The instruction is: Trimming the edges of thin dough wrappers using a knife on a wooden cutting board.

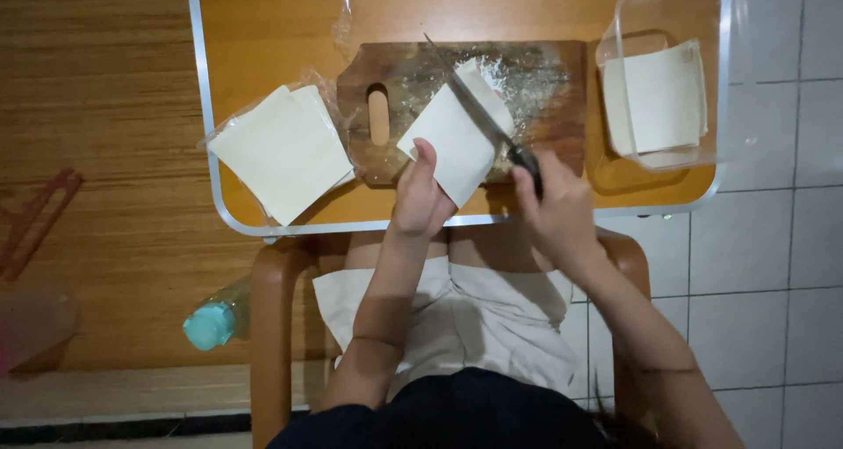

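Right, small orange surface w/ pale rim, wood floor to the left, white tiles to the right. Stack of pale sheets in plastic wrap lies left of the wooden cutting board; clear tub w/ more sheets at right. Left hand presses fingers flat on the dough sheet on the board; right hand is closed round the knife, blade lying across the sheet.

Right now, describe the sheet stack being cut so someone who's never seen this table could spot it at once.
On the orange table, find the floured brown wooden cutting board. The square white dough-sheet stack lies tilted on it, pressed by the left hand, while the right hand lays a knife across it. Other stacks sit off the board.
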